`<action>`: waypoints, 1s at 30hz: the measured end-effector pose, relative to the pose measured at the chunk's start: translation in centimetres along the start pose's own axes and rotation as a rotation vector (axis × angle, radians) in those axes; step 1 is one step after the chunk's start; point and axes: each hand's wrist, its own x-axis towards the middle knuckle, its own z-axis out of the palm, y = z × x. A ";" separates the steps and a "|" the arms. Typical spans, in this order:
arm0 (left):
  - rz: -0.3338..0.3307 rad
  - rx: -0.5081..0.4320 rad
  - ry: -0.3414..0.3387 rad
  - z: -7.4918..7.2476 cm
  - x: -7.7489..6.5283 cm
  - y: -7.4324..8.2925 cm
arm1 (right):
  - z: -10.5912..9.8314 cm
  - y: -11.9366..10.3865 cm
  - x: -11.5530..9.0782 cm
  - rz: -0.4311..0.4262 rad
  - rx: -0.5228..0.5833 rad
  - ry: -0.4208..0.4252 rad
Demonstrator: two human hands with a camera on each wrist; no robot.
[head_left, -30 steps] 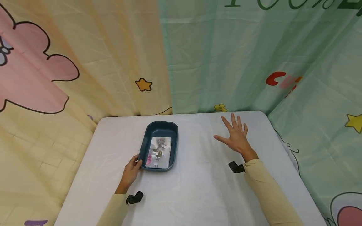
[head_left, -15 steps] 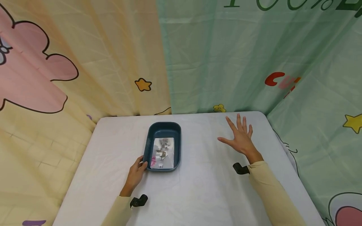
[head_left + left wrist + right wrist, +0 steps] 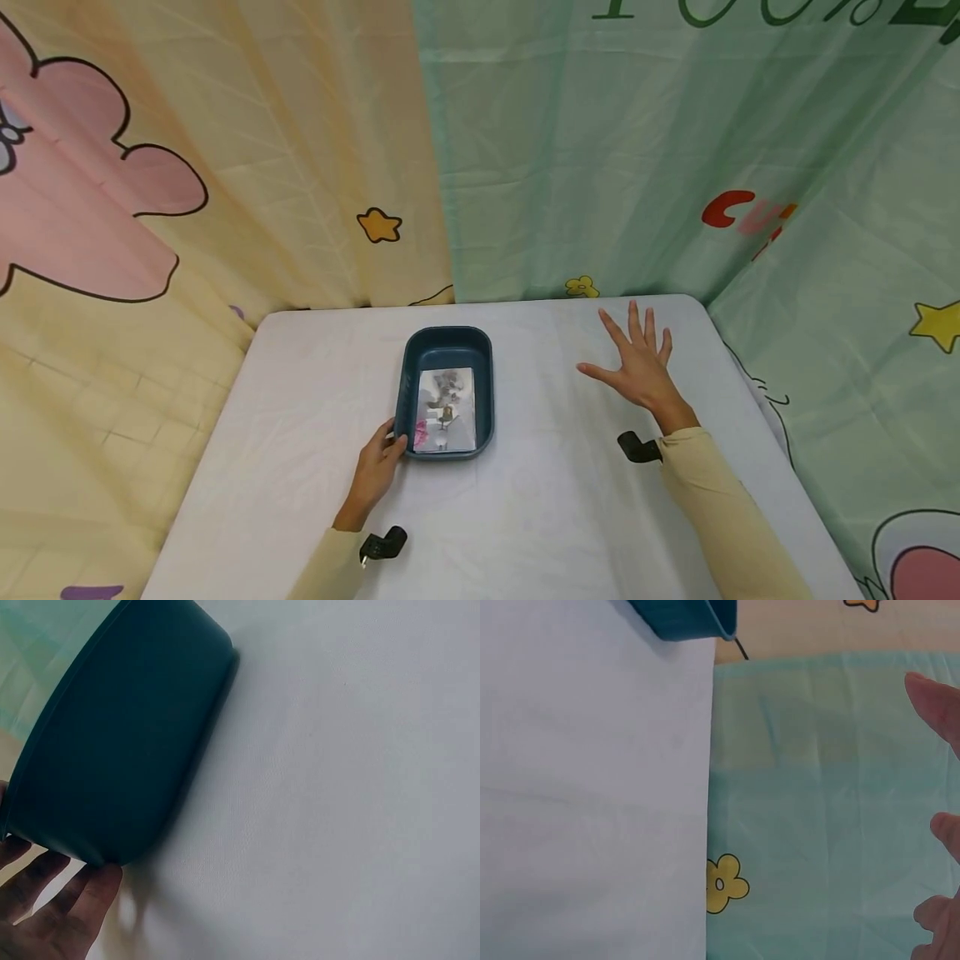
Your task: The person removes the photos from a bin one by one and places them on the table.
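Note:
A dark blue-green rectangular tub point(image 3: 447, 343) stands on the white-covered table point(image 3: 540, 517), left of its middle. Inside it lies a flat, glossy rectangular piece point(image 3: 445, 417) printed in grey with a pink patch; whether it is a card or a packet cannot be told. My left hand point(image 3: 372, 471) grips the tub at its near left corner, thumb at the rim. In the left wrist view, fingertips point(image 3: 105, 885) touch the tub's outer side point(image 3: 127, 742). My right hand point(image 3: 641, 375) is held over the right part of the table with fingers spread, holding nothing and apart from the tub.
A yellow curtain point(image 3: 300, 167) and a green curtain point(image 3: 585, 167) with cartoon prints hang behind and beside the table. Each wrist carries a black camera mount, one at the left point(image 3: 384, 544) and one at the right point(image 3: 639, 447).
My left hand has moved the tub a short way to the right, with the printed piece still inside. My right hand shifted slightly right, then stayed there with its fingers spread.

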 end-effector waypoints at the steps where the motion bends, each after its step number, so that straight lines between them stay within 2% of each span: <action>1: 0.005 -0.005 0.000 0.2 -0.1 0.0 | 0.0 0.0 0.0 0.000 -0.001 0.000; 7: 0.023 -0.036 0.020 1.4 -0.6 0.2 | 0.2 -0.2 0.2 0.002 0.004 0.000; 13: 0.026 -0.026 0.033 2.1 -1.2 0.3 | 0.4 -0.4 0.3 -0.006 0.011 0.009; 22: 0.039 -0.030 0.061 2.5 -1.6 0.2 | 1.0 -0.5 0.5 -0.013 0.009 0.026; 26: 0.042 -0.013 0.051 2.5 -1.6 0.3 | 1.3 -0.5 0.6 -0.021 0.019 0.041; 30: 0.072 0.004 0.031 2.2 -1.5 0.3 | 1.4 -0.7 0.7 -0.032 0.038 0.047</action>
